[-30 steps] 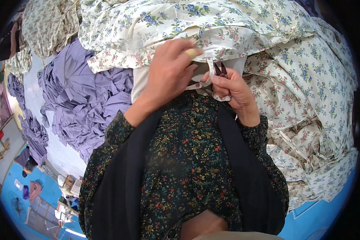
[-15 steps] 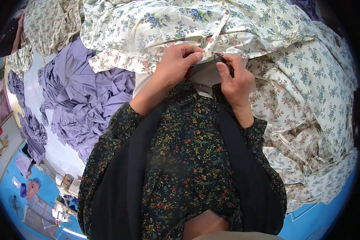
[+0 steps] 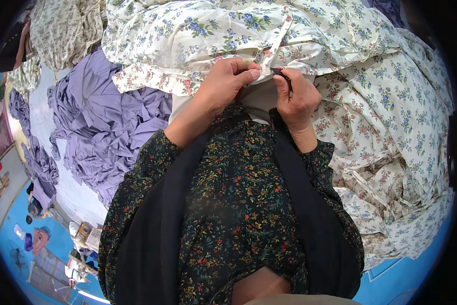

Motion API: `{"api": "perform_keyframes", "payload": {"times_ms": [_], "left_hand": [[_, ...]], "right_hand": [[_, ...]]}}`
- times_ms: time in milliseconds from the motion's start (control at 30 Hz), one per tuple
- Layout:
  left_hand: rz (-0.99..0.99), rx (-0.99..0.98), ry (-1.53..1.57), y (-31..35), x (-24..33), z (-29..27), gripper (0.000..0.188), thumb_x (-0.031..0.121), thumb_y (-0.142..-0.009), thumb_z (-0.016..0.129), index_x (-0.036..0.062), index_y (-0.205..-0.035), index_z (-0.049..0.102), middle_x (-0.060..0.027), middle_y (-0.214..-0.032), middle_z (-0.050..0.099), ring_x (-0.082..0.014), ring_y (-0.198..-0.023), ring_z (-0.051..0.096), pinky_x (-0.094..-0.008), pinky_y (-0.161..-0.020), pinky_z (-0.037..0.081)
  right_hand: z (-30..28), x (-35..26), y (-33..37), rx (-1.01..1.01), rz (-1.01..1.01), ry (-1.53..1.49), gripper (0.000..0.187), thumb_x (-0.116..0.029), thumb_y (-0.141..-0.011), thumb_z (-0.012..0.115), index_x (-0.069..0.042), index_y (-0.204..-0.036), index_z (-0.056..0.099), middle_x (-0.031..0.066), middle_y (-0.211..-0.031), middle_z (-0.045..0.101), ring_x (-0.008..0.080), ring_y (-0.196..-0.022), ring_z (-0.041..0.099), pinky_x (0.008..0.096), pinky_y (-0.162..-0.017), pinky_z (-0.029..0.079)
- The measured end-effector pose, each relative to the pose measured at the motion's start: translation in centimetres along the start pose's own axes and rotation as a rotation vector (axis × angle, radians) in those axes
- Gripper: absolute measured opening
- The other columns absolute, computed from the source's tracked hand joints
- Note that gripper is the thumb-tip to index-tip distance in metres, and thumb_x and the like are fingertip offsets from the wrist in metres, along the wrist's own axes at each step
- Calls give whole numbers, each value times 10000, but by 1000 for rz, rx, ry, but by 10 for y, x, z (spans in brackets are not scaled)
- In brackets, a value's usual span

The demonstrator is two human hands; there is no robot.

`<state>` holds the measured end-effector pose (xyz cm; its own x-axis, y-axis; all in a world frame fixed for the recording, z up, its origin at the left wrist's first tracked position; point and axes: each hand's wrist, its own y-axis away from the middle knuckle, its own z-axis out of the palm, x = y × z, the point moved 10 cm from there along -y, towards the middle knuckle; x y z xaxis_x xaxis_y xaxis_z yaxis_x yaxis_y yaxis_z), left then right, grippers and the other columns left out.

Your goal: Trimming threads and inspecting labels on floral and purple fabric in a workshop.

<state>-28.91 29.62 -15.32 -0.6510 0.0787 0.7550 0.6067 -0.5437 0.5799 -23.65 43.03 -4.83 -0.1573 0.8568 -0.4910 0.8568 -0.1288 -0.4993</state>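
Crumpled purple cloth (image 3: 106,117) lies left of the hands. The left hand (image 3: 227,81), thumb to forefinger, pinches the white floral cloth (image 3: 203,33), exact contact obscured; the cloth spreads in soft folds just beyond both hands. The right hand (image 3: 298,97) curls around a slim dark tool (image 3: 278,72), mostly concealed. Rightward, rumpled floral fabric (image 3: 386,112) is heaped in overlapping layers.

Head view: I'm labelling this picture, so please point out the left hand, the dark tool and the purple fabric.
Left hand (image 3: 223,82): head view, on the back of the hand.
Dark tool (image 3: 278,72): head view, on its exposed end.
Purple fabric (image 3: 94,99): head view, on the heap's upper folds.
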Motion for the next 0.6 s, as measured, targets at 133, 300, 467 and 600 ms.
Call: {"api": "perform_keyframes", "payload": {"times_ms": [133, 300, 467, 600], "left_hand": [[-48, -38, 24, 1, -3, 2, 191, 130, -914, 643, -22, -1027, 664, -24, -866, 659, -77, -711, 574, -230, -641, 469], [23, -21, -15, -2, -2, 2, 201, 129, -917, 638, -28, -1039, 659, -21, -846, 651, -77, -683, 563, -237, -609, 467], [147, -20, -95, 3, 16, 7, 194, 137, -935, 617, -18, -1042, 662, -5, -822, 636, -73, -678, 551, -235, -630, 465], [574, -70, -356, 28, 65, 30, 218, -4, -848, 599, 44, -1040, 690, -30, -812, 625, -156, -705, 569, -271, -675, 464]], "right_hand": [[0, 0, 0, 16, -2, -39, 168, -221, -860, 696, -69, -909, 642, 64, -760, 653, 255, -601, 616, 328, -546, 467], [-2, 20, 8, -15, 221, -216, 188, -242, -887, 676, -63, -931, 634, 86, -725, 633, 253, -574, 596, 308, -530, 453], [7, 43, 29, -164, 547, -447, 227, -268, -955, 593, -46, -947, 638, 57, -724, 654, 148, -576, 601, 286, -525, 451], [43, 44, 62, -378, 1115, -1420, 276, -291, -967, 564, -29, -1004, 644, 52, -791, 674, 116, -664, 632, 263, -583, 493]]}}
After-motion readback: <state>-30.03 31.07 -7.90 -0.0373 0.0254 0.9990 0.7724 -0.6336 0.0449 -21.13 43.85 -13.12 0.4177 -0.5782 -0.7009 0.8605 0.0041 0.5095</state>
